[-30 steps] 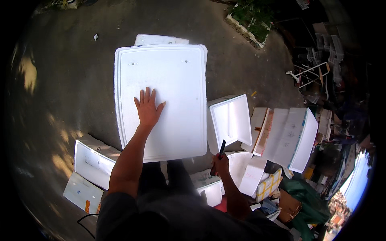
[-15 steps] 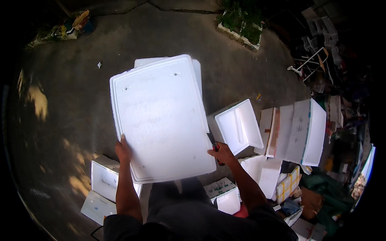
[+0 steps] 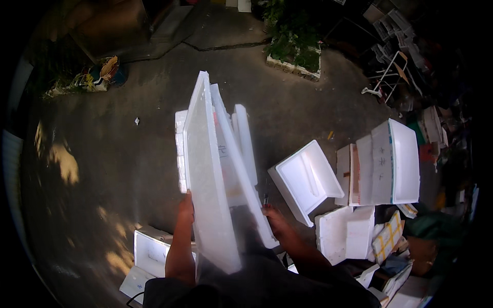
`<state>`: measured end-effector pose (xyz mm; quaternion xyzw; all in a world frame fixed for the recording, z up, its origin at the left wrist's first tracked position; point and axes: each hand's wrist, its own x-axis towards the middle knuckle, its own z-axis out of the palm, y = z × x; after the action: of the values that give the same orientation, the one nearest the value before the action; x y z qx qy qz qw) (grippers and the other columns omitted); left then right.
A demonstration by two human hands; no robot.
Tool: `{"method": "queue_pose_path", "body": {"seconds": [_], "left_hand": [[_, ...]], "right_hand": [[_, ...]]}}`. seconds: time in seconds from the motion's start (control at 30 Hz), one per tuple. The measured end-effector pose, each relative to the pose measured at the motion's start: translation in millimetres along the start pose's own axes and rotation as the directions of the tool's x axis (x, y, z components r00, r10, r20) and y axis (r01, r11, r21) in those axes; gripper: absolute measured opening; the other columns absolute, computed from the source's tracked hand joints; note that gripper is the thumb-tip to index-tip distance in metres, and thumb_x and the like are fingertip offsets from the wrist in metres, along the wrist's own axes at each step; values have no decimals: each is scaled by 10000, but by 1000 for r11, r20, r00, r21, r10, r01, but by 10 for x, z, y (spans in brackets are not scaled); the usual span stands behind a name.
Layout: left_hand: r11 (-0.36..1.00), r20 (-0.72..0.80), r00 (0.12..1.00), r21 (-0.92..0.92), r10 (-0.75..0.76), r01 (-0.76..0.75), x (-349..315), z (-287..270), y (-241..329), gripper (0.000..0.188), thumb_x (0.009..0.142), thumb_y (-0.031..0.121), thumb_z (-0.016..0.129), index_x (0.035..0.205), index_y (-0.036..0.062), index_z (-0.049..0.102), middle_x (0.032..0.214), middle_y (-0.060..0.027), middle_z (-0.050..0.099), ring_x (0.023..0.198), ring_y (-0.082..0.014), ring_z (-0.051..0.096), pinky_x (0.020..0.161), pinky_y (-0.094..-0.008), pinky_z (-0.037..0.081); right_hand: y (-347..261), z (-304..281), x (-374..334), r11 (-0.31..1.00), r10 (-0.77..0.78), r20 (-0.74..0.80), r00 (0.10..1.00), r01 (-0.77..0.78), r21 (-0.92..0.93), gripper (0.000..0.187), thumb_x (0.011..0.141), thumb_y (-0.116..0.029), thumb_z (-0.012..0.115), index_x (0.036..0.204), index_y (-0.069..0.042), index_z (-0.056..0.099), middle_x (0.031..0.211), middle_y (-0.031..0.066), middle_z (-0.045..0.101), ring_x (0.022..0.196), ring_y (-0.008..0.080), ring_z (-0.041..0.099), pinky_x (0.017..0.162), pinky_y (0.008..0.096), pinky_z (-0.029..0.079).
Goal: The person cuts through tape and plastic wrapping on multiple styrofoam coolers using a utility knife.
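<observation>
Tipped up since half a second ago: large white flat foam lid [image 3: 208, 179], then face-up, now stands nearly on edge at centre. Left hand [image 3: 186, 208] clasps its 9 o'clock edge; right hand [image 3: 271, 215] grips the 3 o'clock edge, dark pen-like tool [image 3: 265, 197] seemingly pinched too. Likely light, stiff, brittle; best gripped by opposite long edges. Open white foam box [image 3: 305, 179] at 3 o'clock, low foam tray [image 3: 149, 251] at 7 o'clock crowd the concrete ground [image 3: 102, 154].

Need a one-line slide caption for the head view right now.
Both hands, left and right, tilt a white foam lid upright over a paved yard.
</observation>
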<state>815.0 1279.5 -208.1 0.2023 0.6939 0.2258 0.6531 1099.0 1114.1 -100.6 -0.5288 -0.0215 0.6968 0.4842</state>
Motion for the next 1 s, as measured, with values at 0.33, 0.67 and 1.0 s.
{"method": "queue_pose_path", "body": {"seconds": [0.33,0.67,1.0], "left_hand": [[986,260,961,-113,-90,123,-714,1068,229,499,949,435,481,1202,11,556,1160,-146,599,1032,-251,578,910,-380,469],[957,234,969,-290,78,-7,-707,1148,271,483,951,417,465,1211,17,541,1150,-147,595,1030,-263,583,902,-380,477],[885,151,930,-389,336,-256,-530,1227,587,467,953,398,449,1219,22,525,1139,-148,591,1029,-276,589,894,-381,484]], "right_hand": [[-130,-633,-167,984,-174,-24,984,175,21,280,916,-266,531,974,-2,605,738,113,609,647,204,600,742,393,537],[382,-1503,-428,852,-386,-138,912,410,325,269,895,-231,487,935,19,577,690,110,581,611,200,601,609,345,529],[586,-2094,-670,946,-310,-270,911,266,-187,277,912,-297,498,933,-39,596,668,74,615,557,172,566,600,325,504]]}}
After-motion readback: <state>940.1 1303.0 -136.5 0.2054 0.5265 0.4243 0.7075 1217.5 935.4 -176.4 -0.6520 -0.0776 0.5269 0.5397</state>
